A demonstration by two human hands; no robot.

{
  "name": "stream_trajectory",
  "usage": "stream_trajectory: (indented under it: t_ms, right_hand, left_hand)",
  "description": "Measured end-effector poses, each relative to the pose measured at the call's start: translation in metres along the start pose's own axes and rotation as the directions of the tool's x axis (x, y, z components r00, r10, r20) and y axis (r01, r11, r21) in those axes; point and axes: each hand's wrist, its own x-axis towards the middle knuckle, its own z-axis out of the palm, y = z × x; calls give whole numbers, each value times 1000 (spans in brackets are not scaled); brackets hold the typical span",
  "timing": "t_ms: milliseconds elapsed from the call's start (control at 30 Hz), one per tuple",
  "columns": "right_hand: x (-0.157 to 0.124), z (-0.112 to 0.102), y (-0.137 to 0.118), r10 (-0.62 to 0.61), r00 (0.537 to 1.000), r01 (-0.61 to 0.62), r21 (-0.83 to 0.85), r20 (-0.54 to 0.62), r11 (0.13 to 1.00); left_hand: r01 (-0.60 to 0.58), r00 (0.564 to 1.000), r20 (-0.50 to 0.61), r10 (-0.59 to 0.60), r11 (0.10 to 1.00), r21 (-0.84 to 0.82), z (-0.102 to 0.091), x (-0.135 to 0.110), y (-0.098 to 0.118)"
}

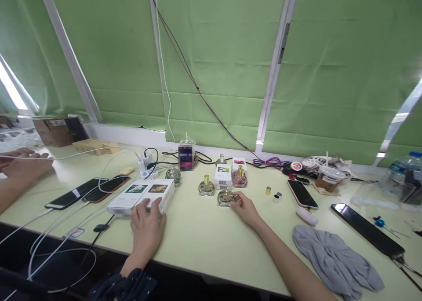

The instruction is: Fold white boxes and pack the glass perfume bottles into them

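My left hand rests its spread fingers on the front of two flat white boxes, which lie side by side with flower pictures on top. My right hand has its thumb and fingers closed on the right side of a small clear glass perfume bottle, which is on or just above the table. To its left stands another perfume bottle with a gold neck. Behind it are a pinkish perfume bottle, an upright white box and a second box with a red picture.
Loose caps lie right of my right hand. Phones, a grey cloth and an iced drink cup are farther right. On the left are charging phones, white cables and another person's hands.
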Motion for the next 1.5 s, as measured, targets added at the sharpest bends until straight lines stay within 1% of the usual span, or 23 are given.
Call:
stream_trajectory:
  t_ms: [133,233,400,500,600,800,1033,1133,1300,1400,1500]
  right_hand:
    - [1,0,1,-11,1000,10,-22,-6,1000]
    - [1,0,2,-16,1000,16,-24,2,1000]
    - [1,0,3,-16,1000,16,-12,-6,1000]
    - [1,0,2,-13,1000,13,-13,-4,1000]
    - [1,0,2,-14,1000,14,-19,-3,1000]
    - [1,0,2,-20,1000,20,-2,0,1000]
    - [2,0,5,-14,1000,14,-4,-2,1000]
    - [2,0,6,-16,1000,16,-7,2,1000]
    - [2,0,4,2,1000,-2,-4,9,1000]
    - [2,0,3,1,1000,-1,6,16,1000]
    - [2,0,4,-4,1000,3,12,11,1000]
  left_hand:
    - [-47,998,-55,45,998,-49,4,2,-4]
    - [-68,996,-66,63,995,-74,5,3,-6]
    - [-121,993,-22,119,980,-160,4,-2,-4]
    - [-171,985,1,175,965,-198,5,-3,0]
    - [-217,974,26,227,954,-206,8,1,7]
    - [-251,959,83,272,946,-204,10,15,18]
    - [-288,946,90,313,933,-216,20,19,20]
    - [-320,928,120,352,921,-224,20,27,23]
    - [-338,899,223,378,920,-196,20,50,34]
    - [-319,901,250,354,932,-170,29,64,41]
    - [-323,902,233,363,926,-195,44,76,46]
